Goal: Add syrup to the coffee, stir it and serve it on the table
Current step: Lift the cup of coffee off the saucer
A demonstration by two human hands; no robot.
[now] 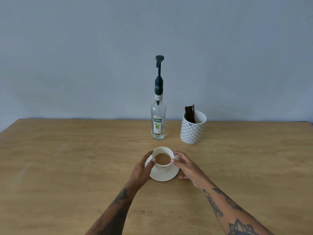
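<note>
A white cup (163,167) of milky coffee (162,158) stands on a white saucer (169,176) in the middle of the wooden table (67,158). My left hand (142,170) cups the cup's left side, thumb on the rim. My right hand (184,165) touches the right side by the handle, thumb at the rim, fingers loosely spread. Behind the cup stands a clear glass syrup bottle (158,122) with a dark green pump on top, spout pointing left. To its right, a patterned white mug (193,130) holds several dark stir sticks (190,114).
A plain grey-blue wall rises behind the table's far edge. Bare wood lies to the left and right of the saucer and in front of it, between my forearms.
</note>
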